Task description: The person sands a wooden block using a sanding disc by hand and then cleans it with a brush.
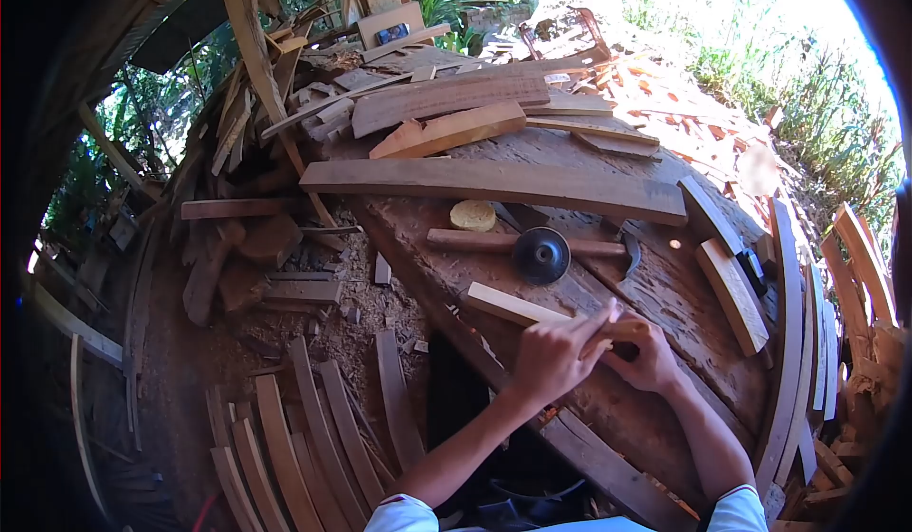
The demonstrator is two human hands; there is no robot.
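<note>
My left hand (556,359) and my right hand (646,359) meet above the wooden workbench (703,309), fingers closed and pinched together. Something small and brownish may be between the fingertips, but I cannot make it out. A pale wood strip (513,304) lies just beyond my left hand, its near end hidden behind the fingers. Further off, a hammer (475,239) with a wooden handle lies across the bench, a round black disc (541,255) resting over the handle. Beside them is a round yellowish piece (472,215).
A long plank (494,182) spans the bench behind the hammer, with more boards (446,100) piled beyond. Short blocks (731,294) lie to the right near curved slats (784,332). Several curved strips (285,437) stand at the lower left. A slanted post (252,47) rises at the back left.
</note>
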